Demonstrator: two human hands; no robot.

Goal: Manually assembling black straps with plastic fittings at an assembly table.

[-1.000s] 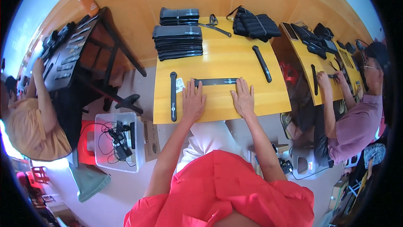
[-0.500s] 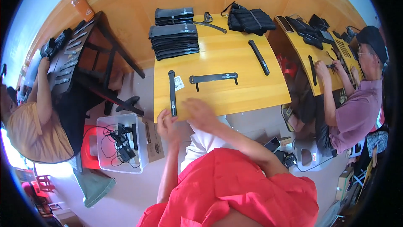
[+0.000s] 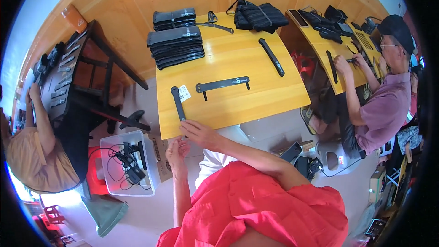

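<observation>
A narrow black strap (image 3: 179, 104) lies near the left side of the yellow table (image 3: 242, 103), its near end at the front edge. The fingers of my right hand (image 3: 200, 135) are closed over that near end and cover part of it. Just below the table edge, beside the right hand, is my left hand (image 3: 176, 154) with its fingers curled in; what they hold, if anything, is too small to make out. Next to the strap lies a white label (image 3: 184, 93). A second black strap (image 3: 222, 84) with two short tabs lies crosswise in the middle; another black strap (image 3: 271, 58) lies at the right.
Stacked black pouches (image 3: 176, 48) stand at the table's back left, a bundle of black pouches (image 3: 260, 16) at its back right. A clear bin (image 3: 123, 164) of cables is on the floor. People work at a dark table (image 3: 68, 64) on the left and another yellow table (image 3: 320, 48) on the right.
My left hand has come off the strap's near end and dropped below the table edge. My right hand has moved left onto that end. The whole view has shifted slightly.
</observation>
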